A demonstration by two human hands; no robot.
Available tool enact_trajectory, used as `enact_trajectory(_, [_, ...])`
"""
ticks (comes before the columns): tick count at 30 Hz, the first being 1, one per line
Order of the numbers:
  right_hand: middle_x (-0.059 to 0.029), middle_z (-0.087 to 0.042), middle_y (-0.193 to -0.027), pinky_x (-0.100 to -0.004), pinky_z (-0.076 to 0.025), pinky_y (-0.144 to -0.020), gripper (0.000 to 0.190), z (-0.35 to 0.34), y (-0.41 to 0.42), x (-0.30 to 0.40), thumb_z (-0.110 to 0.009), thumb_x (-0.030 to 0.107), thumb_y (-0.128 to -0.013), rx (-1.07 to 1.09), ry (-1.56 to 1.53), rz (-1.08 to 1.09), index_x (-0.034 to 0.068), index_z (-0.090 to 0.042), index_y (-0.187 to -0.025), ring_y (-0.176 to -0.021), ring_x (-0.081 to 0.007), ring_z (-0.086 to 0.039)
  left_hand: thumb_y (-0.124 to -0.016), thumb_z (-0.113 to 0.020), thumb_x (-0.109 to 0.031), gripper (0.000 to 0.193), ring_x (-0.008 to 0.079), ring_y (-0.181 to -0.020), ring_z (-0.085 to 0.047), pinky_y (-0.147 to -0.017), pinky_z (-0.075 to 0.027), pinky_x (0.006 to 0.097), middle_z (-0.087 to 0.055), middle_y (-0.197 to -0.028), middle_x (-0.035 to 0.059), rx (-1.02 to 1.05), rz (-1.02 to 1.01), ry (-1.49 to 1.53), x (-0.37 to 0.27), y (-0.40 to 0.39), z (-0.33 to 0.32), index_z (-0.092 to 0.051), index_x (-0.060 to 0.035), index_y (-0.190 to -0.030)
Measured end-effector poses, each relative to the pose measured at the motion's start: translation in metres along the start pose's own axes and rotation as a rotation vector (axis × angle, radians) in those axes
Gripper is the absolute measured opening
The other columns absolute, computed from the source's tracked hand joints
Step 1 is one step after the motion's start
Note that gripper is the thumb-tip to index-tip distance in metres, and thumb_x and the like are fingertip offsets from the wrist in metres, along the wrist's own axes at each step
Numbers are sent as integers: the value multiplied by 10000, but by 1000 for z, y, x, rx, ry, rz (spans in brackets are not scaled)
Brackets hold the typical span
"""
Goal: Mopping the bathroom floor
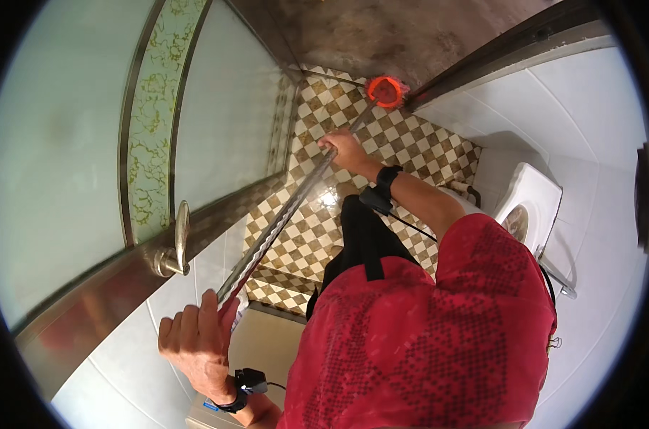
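Observation:
A long-handled brush with a round orange head (384, 92) and reddish bristles rests on the floor at the doorway. Its shiny metal pole (297, 198) slants across the view from lower left to upper middle. My right hand (343, 148) is wrapped around the lower stretch of the pole, nearer the brush head. At lower left, my left hand (198, 332) grips the pole's upper end. Beneath the pole lies a checkered brown-and-cream tile floor (287, 241), with a wet-looking glare near the middle.
A frosted-glass door (222, 123) with a metal lever handle (180, 241) stands along the left. A dark door frame (496, 59) borders the upper right. The white ceramic bathroom fixture (547, 187) projects at right. Beyond the doorway lies a grey-brown floor (389, 32).

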State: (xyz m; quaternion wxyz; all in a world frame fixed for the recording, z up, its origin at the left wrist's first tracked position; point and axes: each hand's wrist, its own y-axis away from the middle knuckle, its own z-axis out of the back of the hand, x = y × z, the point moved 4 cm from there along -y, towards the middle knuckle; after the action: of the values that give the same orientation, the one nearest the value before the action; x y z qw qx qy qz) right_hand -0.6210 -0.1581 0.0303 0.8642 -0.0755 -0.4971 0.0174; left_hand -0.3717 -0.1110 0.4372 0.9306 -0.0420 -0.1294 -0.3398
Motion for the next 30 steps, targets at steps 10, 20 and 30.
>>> enact_trajectory(10, [-85,-611,-792,-396,-437,-735,242,-76,-87,-3,-658,-15,-621,268,19,204,93,-606,-831,-813,-309,-567,-791,-665,-367,310,179,-434,-426,-451,-316,310,-432,-541,16,104,119,-100,-12,12,7,-635,-68,-866])
enact_trajectory(20, [-88,-621,-945,-401,-446,-820,243,-121,-34,33,-604,47,-727,570,181,154,140,-638,-949,-981,-303,-540,-725,-706,-293,338,215,-460,-495,-474,-378,323,-508,-585,45,307,169,-28,-10,96,-2,-617,-78,-969])
enact_trajectory(30, [-125,-632,-808,-421,-475,-700,240,-247,132,174,-593,-22,-657,800,-58,338,105,-627,-857,-808,-332,-601,-674,-755,-286,281,226,-470,-517,-464,-397,333,-583,-622,45,354,350,-50,-3,269,77,-657,-100,-861])
